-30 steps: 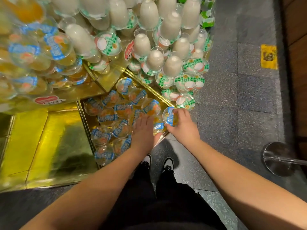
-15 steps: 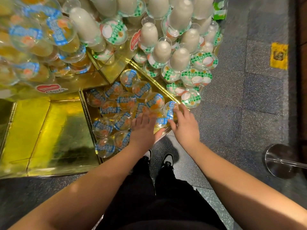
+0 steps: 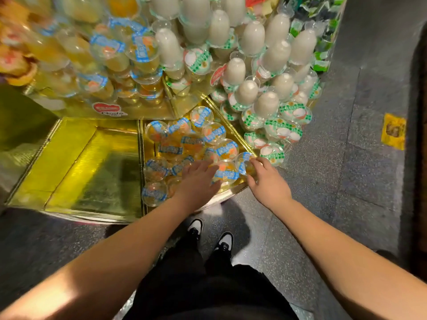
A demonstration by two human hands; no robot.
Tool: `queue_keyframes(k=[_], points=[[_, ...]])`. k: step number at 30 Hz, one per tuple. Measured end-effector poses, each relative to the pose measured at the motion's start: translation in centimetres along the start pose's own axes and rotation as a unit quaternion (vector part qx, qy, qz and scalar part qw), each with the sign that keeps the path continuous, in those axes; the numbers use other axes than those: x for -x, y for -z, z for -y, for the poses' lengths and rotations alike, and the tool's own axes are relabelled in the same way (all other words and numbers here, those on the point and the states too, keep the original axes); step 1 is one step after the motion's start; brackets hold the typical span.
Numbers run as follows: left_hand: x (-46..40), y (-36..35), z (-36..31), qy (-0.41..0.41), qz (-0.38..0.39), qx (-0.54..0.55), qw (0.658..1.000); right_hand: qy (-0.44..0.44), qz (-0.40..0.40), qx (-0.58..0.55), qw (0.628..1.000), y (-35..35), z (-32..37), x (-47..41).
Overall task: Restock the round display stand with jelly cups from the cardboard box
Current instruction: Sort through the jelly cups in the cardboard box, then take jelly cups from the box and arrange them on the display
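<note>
- L hand (image 3: 198, 181) lies flat, fingers straight, on blue-label jelly cups (image 3: 184, 144) in gold display stand (image 3: 76, 162) compartment, frame centre.
- R hand (image 3: 265, 179) pinches tilted cup (image 3: 243, 161) at compartment's right edge.
- Green-label cups (image 3: 284, 129) crowd just right; white-filled cups (image 3: 251, 38) stacked above.
- Shoes (image 3: 209, 234) on grey floor (image 3: 346, 204) below.

- Gold display stand (image 3: 76, 158), split into wedge compartments by thin dividers.
- Blue-lidded orange jelly cups (image 3: 191, 144) heaped in the middle compartment.
- Green-lidded white jelly cups (image 3: 284, 128) in the compartment to the right.
- Speckled grey floor (image 3: 346, 181) under the stand; yellow sticker (image 3: 393, 131) stuck flat on it.
</note>
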State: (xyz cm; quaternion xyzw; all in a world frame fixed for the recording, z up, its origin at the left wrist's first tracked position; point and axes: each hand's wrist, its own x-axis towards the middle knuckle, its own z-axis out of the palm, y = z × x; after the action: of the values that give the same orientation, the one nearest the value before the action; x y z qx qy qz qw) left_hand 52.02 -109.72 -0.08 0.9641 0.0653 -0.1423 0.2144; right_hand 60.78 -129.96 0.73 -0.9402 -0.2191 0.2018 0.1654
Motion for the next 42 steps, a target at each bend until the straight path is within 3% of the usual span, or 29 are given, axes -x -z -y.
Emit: queue_keyframes(k=[5,10,13,16,21,25,27,31,42], points=[[3.8,5.7,4.3,0.065,-0.158,0.144,0.975,0.08,-0.004,0.041,0.996,4.3,6.3,-2.6],[10.2,14.4,11.5,0.147,-0.27,0.216,0.927,0.182,0.018,0.017,0.983,6.3,19.9,-5.0],[15.2,18.5,17.6,0.244,-0.279,0.217,0.903,0.254,0.034,0.02,0.966,5.4,30.0,-5.5],[21.6,21.9,24.6,0.29,-0.322,0.206,0.877,0.358,0.052,0.033,0.932,2.5,41.0,-5.3],[33.9,26.2,36.6,0.364,-0.304,0.194,0.859,0.472,0.077,0.061,0.876,-5.1,59.6,-3.6],[42.7,26.5,45.6,0.403,-0.371,0.182,0.816,0.49,0.113,0.087,0.86,-12.6,70.8,-2.2],[46.1,26.7,49.6,0.439,-0.364,0.196,0.798,0.494,0.125,0.108,0.854,-15.8,74.6,-1.8],[50.2,27.9,55.4,0.462,-0.319,0.175,0.809,0.483,0.161,0.154,0.847,-20.3,80.0,-2.3],[49.5,31.6,74.3,0.503,-0.282,0.254,0.777,0.415,0.191,0.176,0.872,-29.3,93.1,-13.4]])
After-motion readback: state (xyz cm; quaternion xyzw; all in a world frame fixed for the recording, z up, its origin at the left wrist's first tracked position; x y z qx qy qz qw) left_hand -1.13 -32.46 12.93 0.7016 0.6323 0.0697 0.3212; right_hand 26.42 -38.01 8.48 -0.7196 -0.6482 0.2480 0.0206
